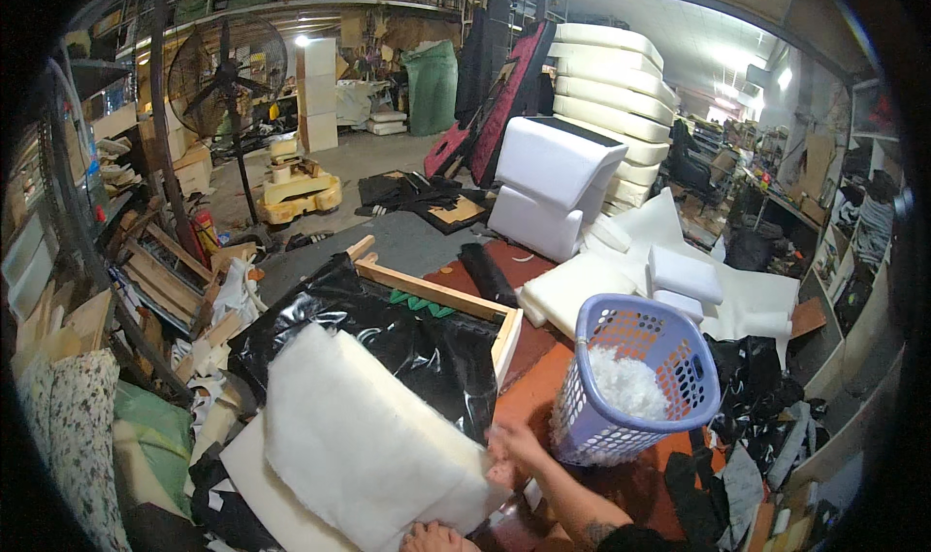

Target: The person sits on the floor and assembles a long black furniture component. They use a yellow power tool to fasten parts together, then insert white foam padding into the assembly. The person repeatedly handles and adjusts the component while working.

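Note:
A thick cream foam pad covered with fluffy white batting (pixel 359 436) lies across a black-covered wooden furniture frame (pixel 427 295) in front of me. My left hand (pixel 436 538) rests on the near edge of the batting, fingers stretched over it and the palm cut off by the picture's lower rim. At the pad's right edge, my right hand (pixel 512 453) has its fingers bent in, gripping the batting's border. A second flat cream foam sheet (pixel 276 494) sticks out beneath the pad on the left.
Right of my right arm stands a purple laundry basket (pixel 635 424) holding white fibre filling (pixel 626 382). Beyond it are white foam pieces (pixel 572 285), a white upholstered seat part (pixel 553 179) and a tall cushion stack (pixel 611 96). Scrap wood (pixel 165 271) crowds the left; a fan (pixel 228 72) stands behind.

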Action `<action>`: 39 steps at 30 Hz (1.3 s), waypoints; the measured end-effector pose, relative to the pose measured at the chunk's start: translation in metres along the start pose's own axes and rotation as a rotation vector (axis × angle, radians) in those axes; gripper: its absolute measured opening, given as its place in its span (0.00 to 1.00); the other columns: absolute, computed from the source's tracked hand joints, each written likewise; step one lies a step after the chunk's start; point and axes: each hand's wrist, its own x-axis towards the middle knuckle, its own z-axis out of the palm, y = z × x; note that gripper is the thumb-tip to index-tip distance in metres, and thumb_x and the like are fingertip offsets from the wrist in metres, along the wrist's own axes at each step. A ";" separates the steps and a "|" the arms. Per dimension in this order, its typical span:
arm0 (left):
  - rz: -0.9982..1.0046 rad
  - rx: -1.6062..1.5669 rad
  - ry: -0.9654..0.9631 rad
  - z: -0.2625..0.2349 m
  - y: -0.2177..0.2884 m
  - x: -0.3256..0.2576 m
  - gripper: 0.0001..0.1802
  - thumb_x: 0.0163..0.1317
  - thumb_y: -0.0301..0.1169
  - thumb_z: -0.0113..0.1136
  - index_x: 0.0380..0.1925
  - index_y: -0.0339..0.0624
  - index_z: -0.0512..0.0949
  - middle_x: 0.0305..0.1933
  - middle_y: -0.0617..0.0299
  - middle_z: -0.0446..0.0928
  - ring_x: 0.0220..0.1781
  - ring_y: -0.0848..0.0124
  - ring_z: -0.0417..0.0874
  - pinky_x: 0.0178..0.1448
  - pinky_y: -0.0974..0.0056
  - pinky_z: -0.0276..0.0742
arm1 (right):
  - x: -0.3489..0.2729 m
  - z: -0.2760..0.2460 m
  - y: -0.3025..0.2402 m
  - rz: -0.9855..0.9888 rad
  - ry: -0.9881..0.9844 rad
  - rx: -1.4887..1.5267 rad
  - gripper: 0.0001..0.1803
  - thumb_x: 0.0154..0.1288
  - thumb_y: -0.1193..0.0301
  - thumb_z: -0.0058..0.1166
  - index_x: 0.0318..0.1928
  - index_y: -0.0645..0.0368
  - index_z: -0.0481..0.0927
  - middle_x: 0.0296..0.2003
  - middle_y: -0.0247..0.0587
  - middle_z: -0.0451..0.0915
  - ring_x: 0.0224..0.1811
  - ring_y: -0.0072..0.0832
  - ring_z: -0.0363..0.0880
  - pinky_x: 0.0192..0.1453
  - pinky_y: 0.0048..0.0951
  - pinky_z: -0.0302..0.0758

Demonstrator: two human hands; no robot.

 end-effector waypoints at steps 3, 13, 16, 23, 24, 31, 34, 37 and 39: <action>0.025 -0.034 -0.031 -0.027 0.005 0.007 0.18 0.72 0.47 0.57 0.37 0.50 0.91 0.54 0.57 0.85 0.62 0.48 0.80 0.62 0.37 0.78 | -0.093 -0.015 0.041 -0.003 0.014 -0.317 0.27 0.75 0.57 0.66 0.65 0.61 0.84 0.51 0.43 0.90 0.46 0.33 0.90 0.50 0.38 0.87; 0.107 -0.024 0.052 -0.013 -0.004 0.005 0.20 0.71 0.48 0.57 0.33 0.49 0.90 0.51 0.56 0.85 0.59 0.49 0.80 0.63 0.36 0.74 | -0.320 -0.097 0.135 -0.057 0.412 -0.571 0.24 0.75 0.62 0.64 0.63 0.65 0.84 0.53 0.49 0.89 0.54 0.38 0.89 0.62 0.37 0.82; 0.094 -0.013 0.055 -0.011 -0.011 -0.001 0.20 0.72 0.48 0.56 0.34 0.49 0.90 0.52 0.56 0.85 0.57 0.48 0.81 0.64 0.36 0.73 | -0.346 -0.094 0.143 0.139 0.492 -0.502 0.24 0.75 0.62 0.63 0.63 0.65 0.84 0.53 0.48 0.89 0.54 0.38 0.88 0.62 0.37 0.82; 0.106 -0.009 -0.195 -0.025 -0.011 0.006 0.18 0.74 0.45 0.54 0.45 0.47 0.88 0.55 0.55 0.84 0.62 0.47 0.79 0.66 0.39 0.75 | -0.361 -0.084 0.156 0.220 0.593 -0.424 0.23 0.76 0.61 0.63 0.61 0.64 0.85 0.53 0.48 0.89 0.54 0.38 0.88 0.62 0.37 0.82; 0.103 -0.009 -0.280 -0.030 -0.019 0.007 0.19 0.74 0.45 0.54 0.49 0.47 0.87 0.58 0.52 0.83 0.65 0.46 0.78 0.68 0.39 0.74 | -0.358 -0.085 0.160 0.217 0.589 -0.412 0.23 0.76 0.60 0.63 0.61 0.64 0.85 0.53 0.48 0.89 0.54 0.37 0.88 0.62 0.37 0.82; 0.116 -0.613 -0.279 -0.073 -0.047 -0.040 0.31 0.76 0.48 0.56 0.72 0.43 0.74 0.73 0.39 0.73 0.75 0.37 0.70 0.77 0.41 0.69 | -0.353 -0.084 0.167 0.200 0.587 -0.345 0.22 0.77 0.59 0.62 0.60 0.64 0.85 0.53 0.48 0.89 0.54 0.37 0.88 0.62 0.37 0.82; -0.048 -0.536 -0.226 -0.094 -0.034 -0.069 0.34 0.74 0.50 0.58 0.72 0.41 0.73 0.73 0.37 0.73 0.73 0.35 0.71 0.76 0.40 0.70 | -0.353 -0.085 0.169 0.202 0.588 -0.313 0.22 0.77 0.59 0.62 0.59 0.64 0.85 0.53 0.48 0.89 0.54 0.37 0.88 0.62 0.37 0.82; -0.148 -0.486 -0.158 -0.103 -0.021 -0.099 0.37 0.72 0.52 0.60 0.72 0.38 0.71 0.72 0.35 0.72 0.71 0.33 0.72 0.75 0.39 0.70 | -0.357 -0.088 0.170 0.204 0.594 -0.296 0.22 0.77 0.58 0.62 0.59 0.63 0.86 0.53 0.48 0.89 0.54 0.36 0.88 0.62 0.37 0.82; -0.187 -0.456 -0.113 -0.114 -0.019 -0.116 0.39 0.71 0.53 0.61 0.72 0.37 0.70 0.71 0.34 0.72 0.70 0.32 0.73 0.75 0.39 0.71 | -0.356 -0.087 0.172 0.199 0.594 -0.281 0.22 0.77 0.58 0.62 0.59 0.63 0.86 0.53 0.48 0.89 0.54 0.36 0.87 0.62 0.37 0.82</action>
